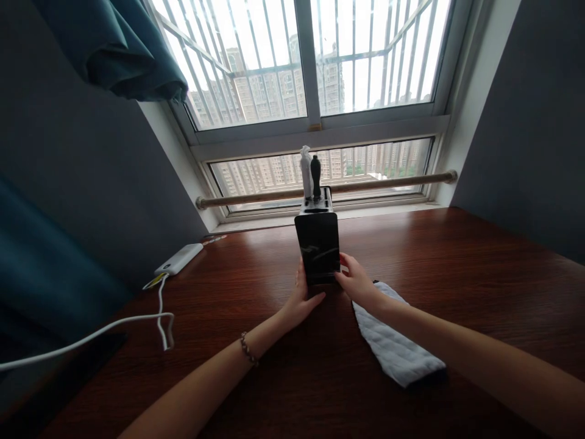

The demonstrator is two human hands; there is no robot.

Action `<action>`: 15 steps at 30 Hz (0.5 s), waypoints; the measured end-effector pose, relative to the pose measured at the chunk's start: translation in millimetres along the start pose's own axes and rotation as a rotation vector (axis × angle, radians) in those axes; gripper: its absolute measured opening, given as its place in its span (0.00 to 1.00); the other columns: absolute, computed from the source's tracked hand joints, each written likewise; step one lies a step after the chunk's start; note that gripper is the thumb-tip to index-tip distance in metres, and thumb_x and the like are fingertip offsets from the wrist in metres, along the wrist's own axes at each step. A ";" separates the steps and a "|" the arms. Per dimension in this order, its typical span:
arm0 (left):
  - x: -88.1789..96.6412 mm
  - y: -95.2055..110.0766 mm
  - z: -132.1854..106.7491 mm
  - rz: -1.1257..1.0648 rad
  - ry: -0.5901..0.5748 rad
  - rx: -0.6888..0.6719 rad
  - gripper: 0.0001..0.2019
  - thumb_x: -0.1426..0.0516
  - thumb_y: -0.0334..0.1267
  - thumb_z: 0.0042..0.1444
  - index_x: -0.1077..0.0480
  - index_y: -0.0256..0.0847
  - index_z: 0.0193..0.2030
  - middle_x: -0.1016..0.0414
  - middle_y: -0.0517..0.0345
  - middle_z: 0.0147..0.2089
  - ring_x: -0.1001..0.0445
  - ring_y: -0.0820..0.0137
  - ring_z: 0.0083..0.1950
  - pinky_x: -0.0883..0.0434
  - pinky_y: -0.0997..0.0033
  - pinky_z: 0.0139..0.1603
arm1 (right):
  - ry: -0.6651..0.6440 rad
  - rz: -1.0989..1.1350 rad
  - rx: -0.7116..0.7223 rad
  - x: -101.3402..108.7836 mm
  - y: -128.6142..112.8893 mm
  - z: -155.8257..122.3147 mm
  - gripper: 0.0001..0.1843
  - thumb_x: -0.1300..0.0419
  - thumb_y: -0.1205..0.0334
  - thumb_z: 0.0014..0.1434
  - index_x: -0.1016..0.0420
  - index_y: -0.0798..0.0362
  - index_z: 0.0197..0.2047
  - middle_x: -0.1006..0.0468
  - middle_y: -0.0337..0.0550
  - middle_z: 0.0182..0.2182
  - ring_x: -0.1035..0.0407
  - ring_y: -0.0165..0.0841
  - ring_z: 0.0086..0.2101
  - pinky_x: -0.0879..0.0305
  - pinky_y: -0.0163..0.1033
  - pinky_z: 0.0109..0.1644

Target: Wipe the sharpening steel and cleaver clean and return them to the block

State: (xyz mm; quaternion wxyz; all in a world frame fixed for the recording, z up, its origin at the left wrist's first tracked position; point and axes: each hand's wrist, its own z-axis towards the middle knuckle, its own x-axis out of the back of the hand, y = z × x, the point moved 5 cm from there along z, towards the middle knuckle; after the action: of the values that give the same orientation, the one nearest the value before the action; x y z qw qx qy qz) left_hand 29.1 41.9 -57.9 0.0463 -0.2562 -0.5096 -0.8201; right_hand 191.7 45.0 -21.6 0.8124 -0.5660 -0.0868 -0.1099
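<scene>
A glossy black knife block [319,249] stands on the dark wooden table in front of me. Two handles rise from its slotted top: a dark one [315,175] and one in a whitish wrap [305,172]. Against the block's lower left side lies my left hand [299,299], its thumb pointing along the near side. My right hand [356,281] grips the lower right corner, thumb on the front and fingers around the side. Between them the hands clasp the block. Beneath my right forearm is a pale folded cloth [393,341] with a dark edge.
A white power strip [179,260] with a white cable [91,335] lies at the left of the table [256,256]. Behind the table, a rail [388,182] crosses the barred window. A blue-green curtain [123,55] hangs at the upper left.
</scene>
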 end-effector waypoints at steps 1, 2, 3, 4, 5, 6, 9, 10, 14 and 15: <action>-1.5 2.9 0.7 0.009 -0.018 -0.010 0.49 0.44 0.47 0.54 0.79 0.40 0.67 0.71 0.42 0.71 0.65 0.53 0.70 0.62 0.46 0.67 | 0.003 -0.005 0.003 2.5 -0.4 -1.5 0.20 0.47 0.68 0.50 0.34 0.60 0.48 0.34 0.52 0.47 0.38 0.40 0.49 0.39 0.46 0.53; -2.4 6.1 1.8 0.014 -0.025 -0.024 0.49 0.44 0.47 0.54 0.78 0.41 0.67 0.71 0.43 0.71 0.65 0.53 0.70 0.62 0.46 0.67 | 0.006 -0.009 0.006 4.6 -0.7 -2.1 0.20 0.47 0.67 0.50 0.34 0.60 0.49 0.34 0.52 0.47 0.38 0.40 0.49 0.39 0.47 0.53; -3.0 9.2 3.3 0.021 -0.029 -0.038 0.48 0.44 0.47 0.54 0.78 0.41 0.67 0.71 0.43 0.71 0.65 0.53 0.70 0.61 0.46 0.67 | 0.009 -0.013 0.009 6.4 -1.0 -1.9 0.21 0.46 0.65 0.51 0.35 0.60 0.49 0.34 0.53 0.47 0.38 0.41 0.49 0.39 0.47 0.52; -3.7 11.8 5.2 0.029 -0.033 -0.048 0.48 0.44 0.47 0.54 0.77 0.41 0.67 0.70 0.43 0.71 0.65 0.53 0.70 0.61 0.46 0.67 | 0.013 -0.018 0.012 8.0 -1.2 -1.0 0.21 0.46 0.63 0.52 0.35 0.60 0.50 0.35 0.53 0.47 0.39 0.41 0.48 0.39 0.48 0.53; -4.5 14.0 7.4 0.036 -0.037 -0.055 0.48 0.43 0.46 0.53 0.77 0.41 0.67 0.68 0.43 0.71 0.64 0.53 0.70 0.60 0.45 0.67 | 0.018 -0.025 0.016 9.4 -1.6 0.4 0.22 0.45 0.62 0.52 0.36 0.60 0.51 0.35 0.53 0.47 0.39 0.41 0.48 0.40 0.48 0.53; -5.3 15.5 9.9 0.041 -0.039 -0.060 0.48 0.43 0.46 0.53 0.77 0.41 0.67 0.66 0.43 0.71 0.63 0.53 0.70 0.59 0.45 0.67 | 0.026 -0.034 0.022 10.8 -1.9 2.2 0.23 0.45 0.62 0.52 0.36 0.61 0.51 0.35 0.53 0.47 0.39 0.41 0.49 0.41 0.48 0.54; -9.1 17.5 18.4 0.045 -0.041 -0.081 0.48 0.43 0.44 0.52 0.75 0.41 0.67 0.63 0.42 0.70 0.60 0.53 0.70 0.56 0.46 0.67 | 0.051 -0.066 0.045 15.0 -2.2 9.2 0.21 0.45 0.65 0.50 0.35 0.61 0.49 0.34 0.52 0.45 0.41 0.41 0.49 0.44 0.48 0.56; -10.7 17.6 21.5 0.049 -0.036 -0.091 0.48 0.42 0.44 0.52 0.75 0.40 0.67 0.63 0.42 0.70 0.59 0.53 0.70 0.56 0.46 0.67 | 0.058 -0.075 0.050 16.6 -1.6 11.9 0.21 0.45 0.66 0.49 0.35 0.61 0.48 0.33 0.52 0.44 0.41 0.41 0.49 0.45 0.48 0.56; -20.0 16.6 34.2 0.069 -0.030 -0.122 0.49 0.42 0.42 0.51 0.76 0.37 0.67 0.65 0.38 0.70 0.61 0.51 0.70 0.57 0.43 0.66 | 0.073 -0.089 0.048 24.7 6.8 23.9 0.20 0.44 0.64 0.50 0.35 0.60 0.47 0.32 0.52 0.44 0.39 0.42 0.48 0.43 0.49 0.54; -23.3 16.8 37.4 0.072 -0.040 -0.128 0.50 0.42 0.42 0.51 0.76 0.37 0.67 0.65 0.38 0.70 0.62 0.51 0.70 0.57 0.43 0.66 | 0.076 -0.086 0.048 27.2 9.9 27.1 0.19 0.44 0.63 0.51 0.34 0.60 0.47 0.32 0.52 0.44 0.38 0.41 0.47 0.42 0.48 0.53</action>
State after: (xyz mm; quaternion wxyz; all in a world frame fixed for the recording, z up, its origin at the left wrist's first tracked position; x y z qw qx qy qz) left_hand 68.9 61.7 -42.1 0.0493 -0.2931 -0.4475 -0.8435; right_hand 220.1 71.6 -13.9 0.8231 -0.5374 -0.0828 -0.1639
